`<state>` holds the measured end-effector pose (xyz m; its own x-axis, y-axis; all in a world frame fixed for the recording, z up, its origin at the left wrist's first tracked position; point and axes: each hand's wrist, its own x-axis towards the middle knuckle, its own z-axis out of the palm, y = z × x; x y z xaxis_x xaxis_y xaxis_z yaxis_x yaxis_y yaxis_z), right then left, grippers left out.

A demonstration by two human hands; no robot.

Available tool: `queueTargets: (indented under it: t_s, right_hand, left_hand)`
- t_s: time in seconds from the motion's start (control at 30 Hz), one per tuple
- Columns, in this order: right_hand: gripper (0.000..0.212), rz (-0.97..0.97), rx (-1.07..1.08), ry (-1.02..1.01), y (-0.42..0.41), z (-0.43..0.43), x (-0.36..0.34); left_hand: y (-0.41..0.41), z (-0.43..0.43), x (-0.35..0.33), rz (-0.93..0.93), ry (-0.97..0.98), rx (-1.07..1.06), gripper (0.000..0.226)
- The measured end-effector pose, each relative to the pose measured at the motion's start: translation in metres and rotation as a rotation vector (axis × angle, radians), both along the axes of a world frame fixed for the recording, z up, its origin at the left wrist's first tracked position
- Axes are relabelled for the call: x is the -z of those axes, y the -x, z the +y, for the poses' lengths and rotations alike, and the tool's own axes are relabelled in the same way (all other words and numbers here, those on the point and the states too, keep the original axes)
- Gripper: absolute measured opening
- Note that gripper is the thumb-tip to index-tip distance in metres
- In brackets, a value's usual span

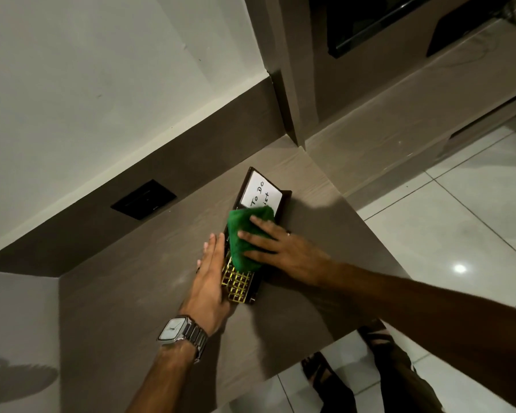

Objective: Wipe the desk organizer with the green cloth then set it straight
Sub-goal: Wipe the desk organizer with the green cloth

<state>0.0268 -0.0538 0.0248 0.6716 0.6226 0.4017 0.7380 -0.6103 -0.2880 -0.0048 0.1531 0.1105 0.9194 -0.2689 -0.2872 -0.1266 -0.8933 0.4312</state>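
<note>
A dark desk organizer [241,284] with a gold lattice section lies on the brown desk [131,281]. At its far end a white note pad [261,192] reads "To Do List". The green cloth [242,236] covers the organizer's middle. My right hand [280,248] lies flat on the cloth with fingers spread, pressing it onto the organizer. My left hand [209,281], with a silver watch on its wrist, rests flat against the organizer's left side, fingers straight and together.
A black wall socket [143,199] sits in the brown back panel to the left. The desk's right and near edges drop to a white tiled floor [459,222]. A dark cabinet stands beyond the desk corner. My sandalled feet [370,338] show below.
</note>
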Motion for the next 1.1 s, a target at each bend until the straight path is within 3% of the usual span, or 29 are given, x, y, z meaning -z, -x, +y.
queueTargets:
  t_s: [0.1, 0.3, 0.5, 0.57, 0.7, 0.9, 1.0, 1.1]
  right_hand:
    - [0.069, 0.031, 0.148, 0.051, -0.002, -0.016, 0.005]
    - [0.070, 0.060, -0.119, 0.001, 0.013, 0.012, 0.001]
    - [0.064, 0.020, 0.032, 0.106, -0.009, -0.017, -0.001]
    - [0.057, -0.006, -0.047, 0.115, 0.010, -0.011, 0.009]
    - [0.068, 0.003, -0.229, 0.066, 0.013, 0.012, 0.004]
    - [0.055, 0.065, 0.005, 0.109, 0.015, -0.012, 0.005]
    - [0.049, 0.036, -0.189, 0.106, 0.045, 0.013, 0.013]
    - [0.057, -0.002, -0.317, 0.178, 0.041, 0.025, 0.008]
  left_hand:
    - [-0.001, 0.000, 0.001, -0.004, -0.008, -0.008, 0.123]
    - [0.000, 0.002, 0.003, -0.005, -0.032, 0.025, 0.121]
    - [-0.001, -0.001, -0.001, -0.001, -0.030, 0.011, 0.124]
    - [-0.001, -0.002, -0.002, 0.001, -0.022, 0.011, 0.123]
    - [0.001, -0.003, -0.003, 0.002, 0.001, 0.024, 0.119]
    - [0.001, -0.005, -0.006, -0.011, -0.006, 0.003, 0.121]
    - [0.001, -0.004, -0.006, -0.009, -0.009, 0.017, 0.119]
    - [0.000, -0.003, -0.007, -0.009, -0.026, 0.039, 0.116]
